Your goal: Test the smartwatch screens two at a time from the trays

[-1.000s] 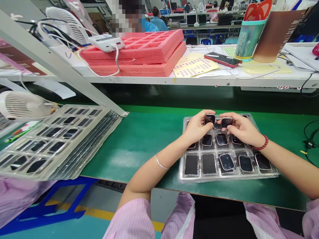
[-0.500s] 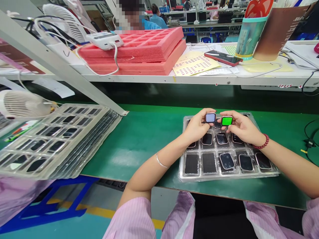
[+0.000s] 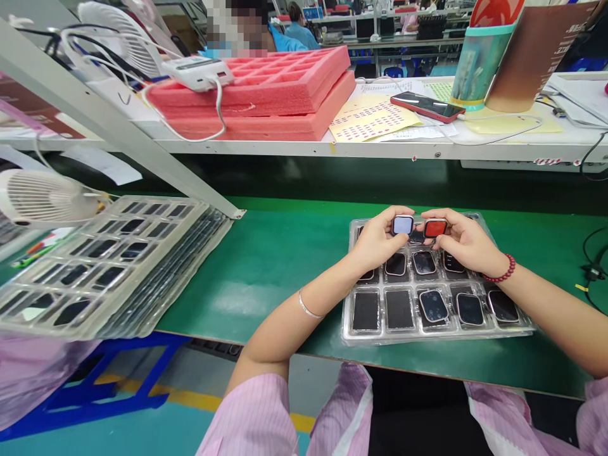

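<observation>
My left hand (image 3: pixel 380 239) is closed on a smartwatch body with a pale blue lit screen (image 3: pixel 403 225). Beside it, my right hand (image 3: pixel 468 244) grips a second smartwatch body, its screen lit red (image 3: pixel 435 228). Both watches are held upright, side by side and slightly apart, above the far part of a clear plastic tray (image 3: pixel 349 339). In the tray's pockets lie several dark-screened watch bodies, one of them a watch body (image 3: pixel 433 306) in the front row. My hands hide part of the back rows.
At left stands a stack of filled clear trays (image 3: pixel 156 272), near a white fan (image 3: pixel 45 199). The shelf above bears pink foam trays (image 3: pixel 304 120), a phone (image 3: pixel 426 106) and a teal cup (image 3: pixel 482 66). A slanted metal post (image 3: pixel 156 149) meets the table; black cables (image 3: pixel 593 272) lie at right.
The screen of the watch in my right hand has turned from green to red. The left one stays pale blue, and both hands have barely moved.
</observation>
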### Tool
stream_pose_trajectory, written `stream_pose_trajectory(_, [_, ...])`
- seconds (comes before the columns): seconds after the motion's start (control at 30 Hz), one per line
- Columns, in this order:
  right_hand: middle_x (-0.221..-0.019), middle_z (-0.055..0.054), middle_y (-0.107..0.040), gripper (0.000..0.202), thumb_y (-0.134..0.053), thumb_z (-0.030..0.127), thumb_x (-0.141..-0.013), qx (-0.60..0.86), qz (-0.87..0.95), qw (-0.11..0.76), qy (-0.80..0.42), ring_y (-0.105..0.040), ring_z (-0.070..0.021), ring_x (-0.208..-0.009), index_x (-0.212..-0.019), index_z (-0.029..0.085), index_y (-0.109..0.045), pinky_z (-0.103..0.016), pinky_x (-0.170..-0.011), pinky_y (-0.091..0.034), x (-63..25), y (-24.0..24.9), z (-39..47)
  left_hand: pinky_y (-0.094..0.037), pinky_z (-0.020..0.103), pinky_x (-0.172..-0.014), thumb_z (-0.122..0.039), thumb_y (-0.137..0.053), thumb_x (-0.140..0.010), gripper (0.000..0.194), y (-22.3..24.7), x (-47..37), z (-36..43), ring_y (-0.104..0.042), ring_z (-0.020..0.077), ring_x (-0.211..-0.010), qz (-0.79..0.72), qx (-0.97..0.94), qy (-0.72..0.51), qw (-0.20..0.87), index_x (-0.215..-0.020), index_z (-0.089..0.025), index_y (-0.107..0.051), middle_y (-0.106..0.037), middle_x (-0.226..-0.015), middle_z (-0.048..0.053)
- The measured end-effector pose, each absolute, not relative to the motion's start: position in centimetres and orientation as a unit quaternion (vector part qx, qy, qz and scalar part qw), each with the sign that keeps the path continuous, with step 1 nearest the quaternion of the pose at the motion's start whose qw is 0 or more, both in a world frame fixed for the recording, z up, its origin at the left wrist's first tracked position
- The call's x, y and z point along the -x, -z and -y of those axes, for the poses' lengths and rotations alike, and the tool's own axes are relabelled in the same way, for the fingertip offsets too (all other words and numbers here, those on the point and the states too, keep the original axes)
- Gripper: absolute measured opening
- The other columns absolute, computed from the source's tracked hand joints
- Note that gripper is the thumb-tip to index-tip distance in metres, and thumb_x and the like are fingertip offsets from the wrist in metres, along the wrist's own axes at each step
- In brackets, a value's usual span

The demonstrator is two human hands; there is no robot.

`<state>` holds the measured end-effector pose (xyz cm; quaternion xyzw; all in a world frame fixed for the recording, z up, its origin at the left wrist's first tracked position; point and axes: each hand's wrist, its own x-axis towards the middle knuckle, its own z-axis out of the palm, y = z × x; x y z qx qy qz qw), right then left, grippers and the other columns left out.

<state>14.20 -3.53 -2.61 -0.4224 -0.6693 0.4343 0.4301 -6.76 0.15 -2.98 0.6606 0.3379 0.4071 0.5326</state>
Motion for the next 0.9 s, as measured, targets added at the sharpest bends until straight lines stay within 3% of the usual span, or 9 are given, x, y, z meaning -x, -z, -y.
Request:
stream_pose_trajectory(0.27, [-0.116, -0.009, -0.073, 0.039, -0.065, 0.02, -0.082, 0.423, 0.666, 0.432, -0.436, -0.074, -0.0196, -0.082, -0.121, 0.022, -0.061, -0.035, -0.071, -0.063, -14.12, 2.47, 3.64, -0.052, 0.025, -0.076, -0.015, -0.069, -0.073, 0.049, 2.79, 6.82, 0.05, -0.068, 0.0173, -0.092, -0.339, -0.657, -0.41, 0.534, -0.12, -0.018, -0.058, -0.068, -0.103, 0.006])
stream_pose_trajectory(0.37, [-0.112, -0.01, -0.074, 0.034, -0.064, 0.025, -0.087, 0.432, 0.666, 0.424, -0.436, -0.074, -0.0196, -0.078, -0.121, 0.022, -0.062, -0.033, -0.065, -0.062, -14.13, 2.46, 3.6, -0.052, 0.025, -0.078, -0.015, -0.067, -0.076, 0.04, 2.74, 6.83, 0.05, -0.067, 0.0153, -0.089, -0.328, -0.648, -0.421, 0.543, -0.116, -0.016, -0.06, -0.068, -0.098, 0.005])
stream_pose_trajectory(0.63, [-0.111, -0.01, -0.074, 0.034, -0.063, 0.03, -0.09, 0.414, 0.68, 0.422, -0.433, -0.073, -0.0194, -0.078, -0.123, 0.022, -0.063, -0.034, -0.067, -0.063, -14.21, 2.46, 3.61, -0.052, 0.024, -0.074, -0.017, -0.069, -0.076, 0.036, 2.81, 6.86, 0.05, -0.064, 0.0118, -0.077, -0.332, -0.644, -0.429, 0.54, -0.112, -0.015, -0.063, -0.068, -0.093, 0.004])
stream_pose_trajectory(0.9, [-0.111, -0.009, -0.075, 0.028, -0.062, 0.025, -0.091, 0.41, 0.676, 0.424, -0.442, -0.073, -0.0177, -0.076, -0.118, 0.022, -0.067, -0.03, -0.061, -0.062, -14.27, 2.36, 3.62, -0.056, 0.025, -0.065, -0.032, -0.074, -0.078, 0.027, 2.66, 6.88, 0.25, -0.063, 0.0133, -0.074, -0.326, -0.636, -0.419, 0.56, -0.096, -0.014, -0.066, -0.068, -0.086, 0.005])
